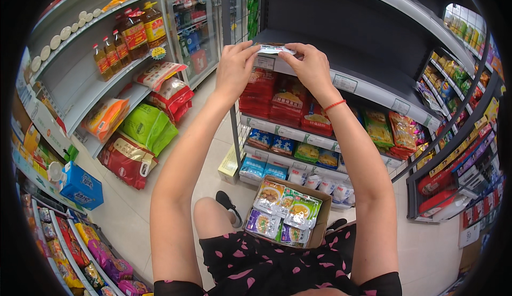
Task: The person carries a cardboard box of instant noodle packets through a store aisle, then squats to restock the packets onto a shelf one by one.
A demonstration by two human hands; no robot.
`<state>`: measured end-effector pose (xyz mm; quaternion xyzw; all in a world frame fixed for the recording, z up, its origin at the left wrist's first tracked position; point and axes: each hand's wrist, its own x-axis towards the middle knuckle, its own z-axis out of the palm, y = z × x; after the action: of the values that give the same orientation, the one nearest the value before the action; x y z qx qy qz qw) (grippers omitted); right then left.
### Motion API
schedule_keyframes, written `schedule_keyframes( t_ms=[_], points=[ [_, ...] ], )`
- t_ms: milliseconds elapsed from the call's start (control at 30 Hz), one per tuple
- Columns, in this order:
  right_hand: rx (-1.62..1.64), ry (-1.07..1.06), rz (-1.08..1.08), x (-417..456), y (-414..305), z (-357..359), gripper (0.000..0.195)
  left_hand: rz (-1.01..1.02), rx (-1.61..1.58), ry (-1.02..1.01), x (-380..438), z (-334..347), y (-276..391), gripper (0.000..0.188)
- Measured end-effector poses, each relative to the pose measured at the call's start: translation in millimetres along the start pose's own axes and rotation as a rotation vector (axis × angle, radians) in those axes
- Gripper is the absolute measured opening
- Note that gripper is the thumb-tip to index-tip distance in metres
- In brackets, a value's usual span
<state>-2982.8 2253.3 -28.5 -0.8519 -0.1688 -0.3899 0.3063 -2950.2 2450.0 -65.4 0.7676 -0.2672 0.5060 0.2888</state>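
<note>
Both hands are raised to the front edge of a dark upper shelf [348,62]. Between them they hold a flat foil seasoning packet [275,49], seen nearly edge-on. My left hand [237,70] grips its left end with the fingertips, and my right hand [310,70], with a red cord at the wrist, pinches its right end. Below, on the lap, rests an open cardboard box [325,218] with several foil seasoning packets [302,212] in orange, green and purple. Red packets [290,100] are stacked on the shelf just under the hands.
Oil bottles [134,32] and bagged goods [148,126] fill part of the left shelving. A blue carton [82,186] juts out at lower left. A pale box [230,166] stands on the floor beside the shelf's wire side panel. Snack racks [448,84] line the right.
</note>
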Motion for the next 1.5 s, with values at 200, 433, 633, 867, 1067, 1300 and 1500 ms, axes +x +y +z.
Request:
schedule_keyframes(
  t_ms=[200,433,633,867,1067,1300,1500],
  points=[
    [-0.272,0.177,-0.225,6,17,22,0.024,0.161,0.107,-0.010,14,10,-14,0.019],
    [-0.240,-0.021,-0.190,20,23,40,0.023,0.165,0.241,-0.093,20,16,-30,0.030],
    [-0.383,-0.062,-0.199,24,18,49,0.027,0.171,0.436,-0.217,24,25,-33,0.026],
    [-0.435,-0.152,-0.171,27,22,49,0.031,0.144,0.520,-0.154,24,37,-30,0.023],
    [-0.383,-0.085,-0.218,24,27,54,0.028,0.125,0.543,-0.207,23,38,-29,0.022],
    [-0.389,-0.115,-0.227,26,31,54,0.025,0.129,0.438,-0.160,12,37,-23,0.041],
    [-0.413,0.131,-0.378,7,26,52,0.025,0.083,0.231,-0.150,-14,25,-3,0.056]
  ],
)
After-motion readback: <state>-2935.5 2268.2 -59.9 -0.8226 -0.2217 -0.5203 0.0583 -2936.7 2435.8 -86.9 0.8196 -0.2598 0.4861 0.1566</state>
